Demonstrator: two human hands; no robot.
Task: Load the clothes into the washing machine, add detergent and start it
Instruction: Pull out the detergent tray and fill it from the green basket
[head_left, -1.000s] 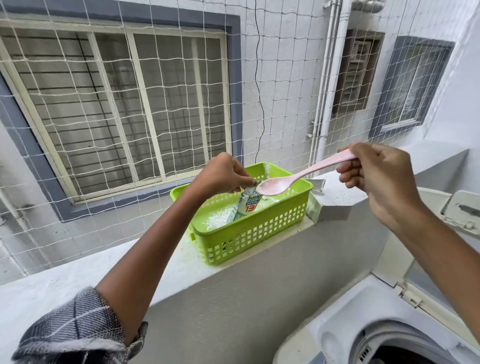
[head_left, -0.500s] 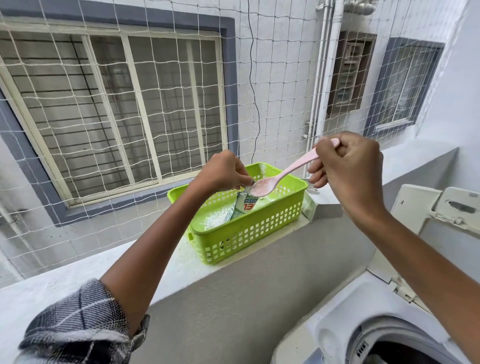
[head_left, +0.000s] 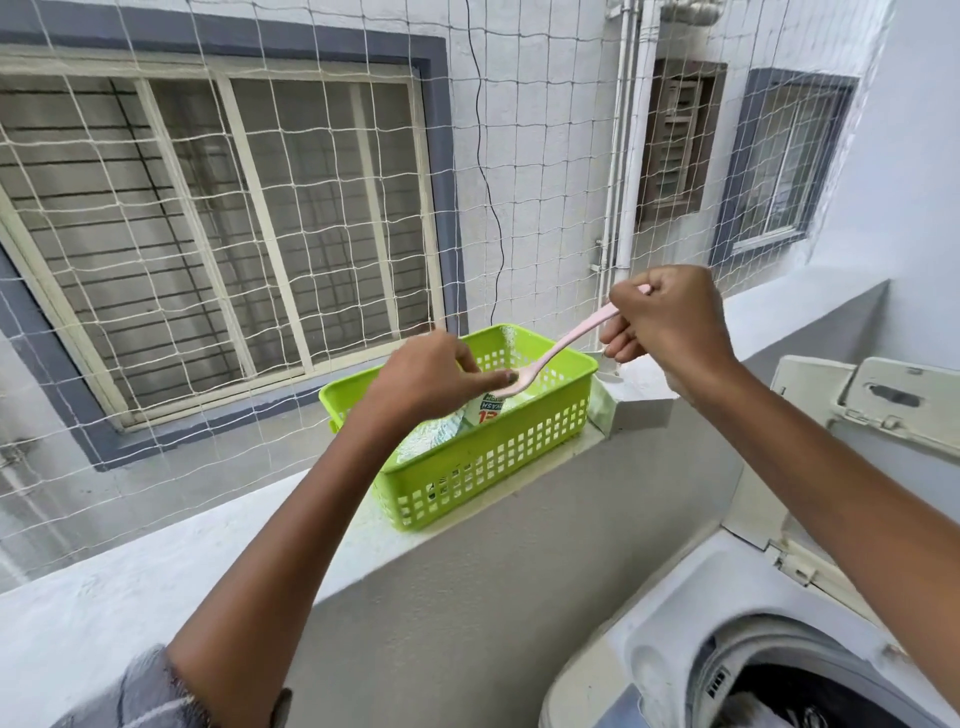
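A lime-green basket (head_left: 498, 462) stands on the balcony ledge and holds a detergent packet (head_left: 485, 410). My left hand (head_left: 431, 374) pinches the top of the packet inside the basket. My right hand (head_left: 670, 317) grips the handle of a pink spoon (head_left: 561, 353), whose bowl dips at the packet's mouth beside my left fingers. At the lower right the top-loading washing machine (head_left: 670, 649) stands with its lid (head_left: 883, 405) raised, and dark clothes (head_left: 779, 706) show in the drum.
A white ledge (head_left: 156, 582) runs across the view with a rope safety net (head_left: 260, 208) stretched behind it. A small pale object (head_left: 602, 405) sits on the ledge right of the basket. White powder is scattered in the basket and on the ledge around it.
My right hand has moved left and lowered the spoon's bowl to the packet's mouth. My left hand keeps its hold on the packet.
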